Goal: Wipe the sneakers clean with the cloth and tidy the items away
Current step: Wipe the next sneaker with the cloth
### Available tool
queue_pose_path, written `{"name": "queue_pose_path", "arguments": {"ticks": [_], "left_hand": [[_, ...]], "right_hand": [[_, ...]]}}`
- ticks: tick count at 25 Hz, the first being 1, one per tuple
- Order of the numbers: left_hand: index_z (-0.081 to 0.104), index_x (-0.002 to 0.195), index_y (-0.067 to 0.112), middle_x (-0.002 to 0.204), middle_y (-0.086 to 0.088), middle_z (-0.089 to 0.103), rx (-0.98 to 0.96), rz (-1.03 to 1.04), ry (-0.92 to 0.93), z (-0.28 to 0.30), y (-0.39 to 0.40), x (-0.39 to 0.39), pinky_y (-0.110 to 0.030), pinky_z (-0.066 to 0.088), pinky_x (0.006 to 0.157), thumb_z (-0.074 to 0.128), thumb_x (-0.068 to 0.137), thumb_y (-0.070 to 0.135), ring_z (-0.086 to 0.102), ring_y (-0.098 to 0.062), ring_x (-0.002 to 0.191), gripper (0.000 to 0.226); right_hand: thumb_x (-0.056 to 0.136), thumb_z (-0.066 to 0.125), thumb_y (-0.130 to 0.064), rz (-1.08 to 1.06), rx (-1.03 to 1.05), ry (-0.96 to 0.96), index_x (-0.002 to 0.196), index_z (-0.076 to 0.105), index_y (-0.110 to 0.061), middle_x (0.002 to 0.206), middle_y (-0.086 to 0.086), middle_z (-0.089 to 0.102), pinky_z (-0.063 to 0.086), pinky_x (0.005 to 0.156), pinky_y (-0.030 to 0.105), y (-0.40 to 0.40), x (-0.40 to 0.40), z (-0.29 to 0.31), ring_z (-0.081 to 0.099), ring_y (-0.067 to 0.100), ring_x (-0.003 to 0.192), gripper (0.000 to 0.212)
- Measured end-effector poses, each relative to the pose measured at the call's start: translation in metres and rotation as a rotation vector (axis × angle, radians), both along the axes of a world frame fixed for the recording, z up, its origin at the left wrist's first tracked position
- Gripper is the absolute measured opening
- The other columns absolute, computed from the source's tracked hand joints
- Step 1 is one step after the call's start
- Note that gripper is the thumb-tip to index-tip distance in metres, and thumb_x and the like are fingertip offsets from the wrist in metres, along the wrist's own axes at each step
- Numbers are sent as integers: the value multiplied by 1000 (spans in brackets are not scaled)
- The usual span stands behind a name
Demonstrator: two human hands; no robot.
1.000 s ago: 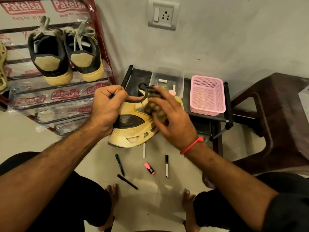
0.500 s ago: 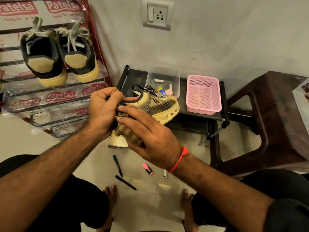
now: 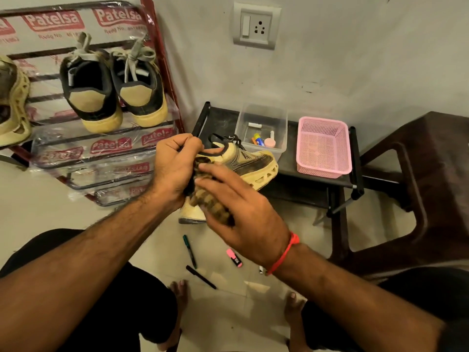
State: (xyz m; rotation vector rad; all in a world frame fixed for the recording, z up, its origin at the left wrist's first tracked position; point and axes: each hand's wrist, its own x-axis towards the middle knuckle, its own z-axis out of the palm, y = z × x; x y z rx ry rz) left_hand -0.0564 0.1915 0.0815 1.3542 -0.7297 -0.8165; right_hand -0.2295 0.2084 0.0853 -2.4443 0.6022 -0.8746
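While the right hand presses the checked cloth against the heel end of the yellow sneaker, fingers fairly straight and laid over the bunched cloth, the wiping spot has clearly moved: a second ago that same hand was rubbing the side of the shoe up near the middle, and half a second ago it was already sliding back toward the heel. So the cloth is working its way rearward along the shoe. The left hand grips the sneaker at the collar, fingers curled round the black loop at the top, same hold as before, keeping it up in the air above the floor with the toe pointing at the black low table.

My read is this shoe is getting close to done. Plenty of tidying is left though: a green pen, a black pen and a pink highlighter lie on the floor, with the clear box and pink basket waiting on the table. Another pair of sneakers sits on the rack.
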Motion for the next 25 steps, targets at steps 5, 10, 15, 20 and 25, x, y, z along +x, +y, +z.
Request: {"name": "queue_pose_path", "arguments": {"ticks": [5, 10, 15, 20, 25], "left_hand": [[56, 57, 14, 61, -10, 45, 6, 46, 9, 7, 4, -3, -28, 44, 55, 59, 87, 1, 55, -23, 60, 33], [69, 53, 23, 56, 6, 60, 68, 58, 43, 8, -1, -7, -30, 46, 60, 62, 95, 11, 55, -15, 62, 44], [70, 66, 13, 64, -7, 69, 142, -22, 106, 7, 4, -12, -30, 55, 59, 64, 98, 29, 63, -14, 60, 37], [57, 85, -11, 83, -16, 57, 159, -81, 52, 14, 3, -10, -41, 44, 66, 69, 82, 65, 48, -28, 71, 77], [63, 86, 7, 78, -12, 51, 214, -95, 0, 9, 7, -14, -41, 41, 66, 68, 84, 64, 44, -27, 70, 57]], "right_hand": [[86, 69, -14, -171, -12, 70, 123, 65, -6, 136, 10, 59, 47, 107, 41, -63, -23, -20, 54, 20, 127, 38], [87, 71, -13, -129, 10, -12, 123, 66, -5, 132, 10, 61, 42, 111, 36, -32, -6, -13, 55, 20, 126, 37], [88, 64, -24, -2, -161, 130, 124, 65, -5, 130, 12, 62, 43, 110, 41, -38, -10, -14, 54, 26, 125, 41], [88, 65, -25, 60, -34, 42, 120, 66, -6, 125, 8, 65, 47, 106, 38, -23, -9, 0, 58, 20, 121, 37], [88, 64, -24, 44, -103, 99, 116, 68, -6, 119, 10, 67, 50, 100, 42, -41, -12, -1, 60, 23, 115, 33]]}}
